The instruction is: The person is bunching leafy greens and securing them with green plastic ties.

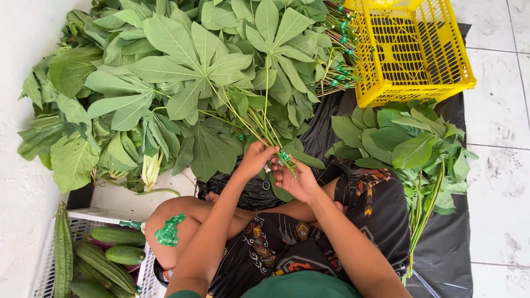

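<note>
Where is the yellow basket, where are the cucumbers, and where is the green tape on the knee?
yellow basket (409, 91): head view, front wall.
cucumbers (117, 236): head view, middle of the top one.
green tape (168, 230): head view, middle of the strip.

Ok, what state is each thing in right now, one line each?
Left hand: gripping the leaf stems.
Right hand: pinching green tie at the stems.
Bunch of broad green leaves: held up by its stems.
Yellow slatted plastic crate: empty, tilted.
</note>
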